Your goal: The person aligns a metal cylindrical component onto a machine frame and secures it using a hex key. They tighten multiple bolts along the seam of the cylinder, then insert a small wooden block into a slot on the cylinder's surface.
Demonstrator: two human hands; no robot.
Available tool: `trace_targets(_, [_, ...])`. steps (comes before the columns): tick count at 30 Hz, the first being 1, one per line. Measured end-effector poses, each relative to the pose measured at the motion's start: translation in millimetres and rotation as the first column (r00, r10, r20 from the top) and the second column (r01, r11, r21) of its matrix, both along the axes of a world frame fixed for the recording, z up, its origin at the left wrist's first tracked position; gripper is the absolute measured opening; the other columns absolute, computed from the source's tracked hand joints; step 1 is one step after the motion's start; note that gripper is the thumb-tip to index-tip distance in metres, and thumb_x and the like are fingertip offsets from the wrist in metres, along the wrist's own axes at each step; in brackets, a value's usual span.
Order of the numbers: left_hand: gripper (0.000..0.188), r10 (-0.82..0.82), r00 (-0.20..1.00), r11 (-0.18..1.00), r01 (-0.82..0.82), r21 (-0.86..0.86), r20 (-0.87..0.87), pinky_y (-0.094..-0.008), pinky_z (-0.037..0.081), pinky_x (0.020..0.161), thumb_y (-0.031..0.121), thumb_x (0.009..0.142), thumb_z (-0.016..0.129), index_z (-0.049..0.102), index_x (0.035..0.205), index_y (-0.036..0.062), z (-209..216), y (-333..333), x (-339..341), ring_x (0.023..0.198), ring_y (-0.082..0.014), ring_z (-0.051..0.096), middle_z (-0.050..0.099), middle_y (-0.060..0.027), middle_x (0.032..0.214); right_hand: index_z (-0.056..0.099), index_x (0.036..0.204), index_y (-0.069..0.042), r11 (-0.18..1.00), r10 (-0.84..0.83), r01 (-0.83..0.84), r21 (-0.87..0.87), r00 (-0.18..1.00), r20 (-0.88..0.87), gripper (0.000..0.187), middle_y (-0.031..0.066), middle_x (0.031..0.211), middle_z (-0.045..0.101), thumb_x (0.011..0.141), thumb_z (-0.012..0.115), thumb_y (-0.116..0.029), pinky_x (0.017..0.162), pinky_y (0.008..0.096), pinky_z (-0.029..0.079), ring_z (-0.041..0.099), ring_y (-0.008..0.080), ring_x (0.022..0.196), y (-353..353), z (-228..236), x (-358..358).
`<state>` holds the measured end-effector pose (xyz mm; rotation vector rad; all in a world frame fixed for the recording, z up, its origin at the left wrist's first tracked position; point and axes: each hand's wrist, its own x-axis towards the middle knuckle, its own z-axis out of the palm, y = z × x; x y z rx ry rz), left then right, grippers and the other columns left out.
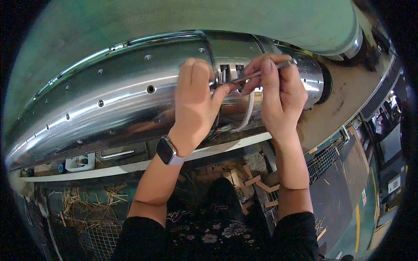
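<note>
A long, shiny metal cylinder (pixel 126 95) with rows of round holes lies across the view in front of me. My left hand (pixel 193 98) rests on it with fingers curled and thumb reaching toward two dark rectangular slots (pixel 224 71). What its fingertips press or pinch is hidden. In my right hand (pixel 281 89) is a slim metal rod (pixel 248 78), gripped between thumb and fingers. The rod slants down to the left, its lower end beside my left thumb at the slots. A white strap (pixel 249 111) runs around the cylinder just below the right fingers.
Behind the cylinder rises a large green rounded surface (pixel 174 15). A pale ledge (pixel 130 167) runs along the near side, with a bent metal bar (pixel 117 154) and a white plastic piece (pixel 82 162) beside it. Wooden blocks (pixel 237 178) and thin sticks (pixel 91 202) lie scattered below.
</note>
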<state>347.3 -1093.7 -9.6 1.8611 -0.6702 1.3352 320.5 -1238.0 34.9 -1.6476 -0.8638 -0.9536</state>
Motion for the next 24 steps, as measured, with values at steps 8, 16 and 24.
trace_targets(8, [0.041,0.091,0.996,0.991,-0.087,0.102,-0.027,-0.0395,0.041,0.068,0.017,0.063,0.077,0.045,0.084,0.0018,8,-8,2,0.08,-0.0329,0.048,0.046,-0.0141,0.085,0.051,0.095,0.002,0.985,0.168,-0.163,0.055,0.98,-0.107,0.019,0.0123,0.086,0.062,0.097,0.043,-0.016,0.062,0.0263,0.052,0.06,0.0129,0.067,-36,-3,13])
trace_targets(16, [0.047,0.055,0.998,0.996,-0.058,0.07,0.038,-0.0405,0.036,0.058,0.021,0.06,0.081,0.041,0.077,0.002,8,-5,5,0.068,-0.0318,0.043,0.041,-0.0128,0.075,0.049,0.097,0.001,0.968,0.232,-0.217,0.125,0.964,-0.127,0.021,0.0127,0.088,0.061,0.098,0.042,-0.019,0.064,0.0279,0.053,0.059,0.0132,0.068,-32,-9,16])
trace_targets(24, [0.045,0.059,0.998,0.997,-0.058,0.055,-0.012,-0.04,0.036,0.059,0.015,0.06,0.08,0.041,0.078,0.0022,8,-8,3,0.067,-0.0307,0.042,0.041,-0.0122,0.075,0.049,0.096,0.001,0.965,0.217,-0.194,0.173,0.968,-0.125,0.017,0.0113,0.085,0.062,0.097,0.044,-0.014,0.056,0.0248,0.049,0.059,0.0111,0.063,-24,-8,13])
